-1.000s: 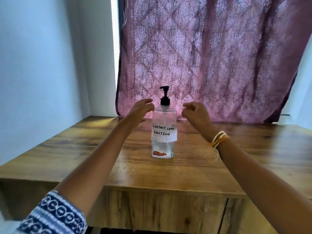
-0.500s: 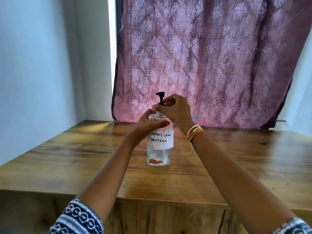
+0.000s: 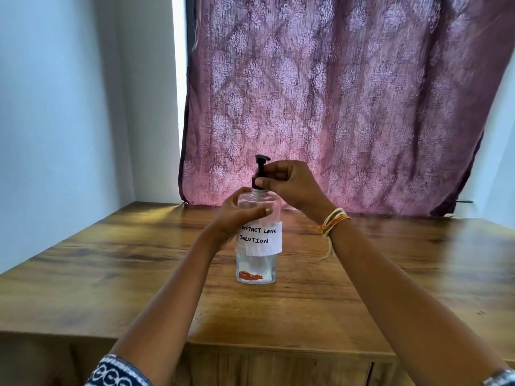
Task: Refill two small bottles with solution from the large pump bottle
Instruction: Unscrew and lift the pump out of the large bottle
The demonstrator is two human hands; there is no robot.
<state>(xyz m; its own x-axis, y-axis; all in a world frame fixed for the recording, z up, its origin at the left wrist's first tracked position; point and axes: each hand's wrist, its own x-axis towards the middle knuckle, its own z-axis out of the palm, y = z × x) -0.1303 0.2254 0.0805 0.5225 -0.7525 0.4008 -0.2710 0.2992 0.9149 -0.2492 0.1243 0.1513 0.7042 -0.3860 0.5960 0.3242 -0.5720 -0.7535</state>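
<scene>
A clear pump bottle point(image 3: 257, 266) with a white label reading "CONTACT LENS SOLUTION" stands upright in the middle of the wooden table point(image 3: 111, 263). Its black pump head point(image 3: 261, 160) points left. My left hand point(image 3: 239, 215) wraps around the bottle's shoulder from the left. My right hand point(image 3: 289, 185) pinches the black collar of the pump just above the bottle's neck. The collar looks slightly raised off the neck. No small bottles are in view.
A purple patterned curtain point(image 3: 334, 101) hangs behind the table. A pale wall point(image 3: 55, 121) runs along the left side. The table's front edge point(image 3: 250, 346) lies close to me, above a wooden cabinet front.
Both hands came in from either side and closed on the bottle: the left on its shoulder, the right on the pump collar. The view has drawn nearer.
</scene>
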